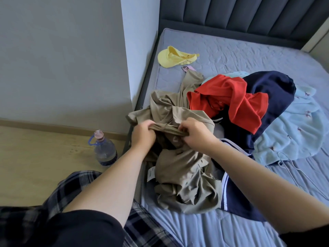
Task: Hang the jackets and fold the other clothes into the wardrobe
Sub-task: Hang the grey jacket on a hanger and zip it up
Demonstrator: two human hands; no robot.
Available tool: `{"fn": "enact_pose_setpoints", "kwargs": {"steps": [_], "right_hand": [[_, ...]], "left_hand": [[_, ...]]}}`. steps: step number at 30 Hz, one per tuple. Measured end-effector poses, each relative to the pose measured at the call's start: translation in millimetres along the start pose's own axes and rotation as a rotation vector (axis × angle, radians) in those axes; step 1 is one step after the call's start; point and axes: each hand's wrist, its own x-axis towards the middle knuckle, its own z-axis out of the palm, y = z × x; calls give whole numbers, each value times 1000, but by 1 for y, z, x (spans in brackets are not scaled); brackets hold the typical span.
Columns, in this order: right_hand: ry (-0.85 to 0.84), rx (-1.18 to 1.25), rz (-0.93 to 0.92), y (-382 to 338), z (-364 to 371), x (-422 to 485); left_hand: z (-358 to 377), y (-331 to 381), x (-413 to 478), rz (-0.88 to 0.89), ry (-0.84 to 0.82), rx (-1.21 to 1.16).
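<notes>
Early going: both the left hand (143, 133) and right hand (193, 134) pinch a bunched edge of the khaki shirt (181, 168) at the bed's (231, 50) near left edge; the red shirt (229, 102), navy jacket (272, 97) and blue garment (295, 129) lie unsorted beside it.

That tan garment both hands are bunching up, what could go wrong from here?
The tan garment lies partly under the red shirt and against the navy garment, so lifting it may drag those along and muddle the pile. It also hangs at the mattress edge, so a loose grip by the left hand or right hand might drop it to the floor, perhaps onto the water bottle standing there.
</notes>
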Motion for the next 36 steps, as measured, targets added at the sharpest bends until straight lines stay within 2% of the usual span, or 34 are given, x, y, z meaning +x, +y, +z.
{"fn": "enact_pose_setpoints", "kwargs": {"steps": [3,5,7,9,10,11,13,14,16,18,20,22,24,26,29,30,32,36], "right_hand": [[-456,-447,108,26,-15,-7],[-490,-746,317,41,-26,-15],[-472,-1026,474,51,-33,-22],[-466,-1144,448,52,-27,-22],[-396,-1121,370,48,-21,-22],[-255,-1037,267,43,-13,-21],[58,-692,115,28,4,-18],[122,-472,113,18,13,-17],[54,-217,219,2,30,-16],[-67,-334,271,2,44,-15],[-125,-509,348,12,44,-13],[-79,-527,452,23,34,-9],[48,-501,476,30,24,-5],[144,-359,489,27,12,0],[172,-40,421,16,-4,8],[182,31,380,11,-9,11],[149,122,305,4,-17,18],[-197,244,237,-7,-28,26]], "left_hand": [[-12,-7,13,-228,202,-113],[-20,-14,19,-350,260,-159],[-19,-14,19,-323,186,-138],[-14,-9,14,-247,98,-100],[-12,-6,13,-225,83,-93],[-10,-5,12,-210,79,-84],[-9,-5,10,-191,71,-66],[-10,-5,10,-184,61,-69],[-11,-5,9,-169,38,-98],[-13,-3,8,-170,54,-137],[-16,-4,9,-221,168,-190],[-18,-9,9,-275,278,-208],[-17,-11,10,-293,292,-156],[-17,-9,7,-165,233,47],[-11,-1,-1,326,70,264],[-9,2,-5,431,28,284],[-4,8,-11,506,-9,282],[-6,14,-12,504,15,177]]}}
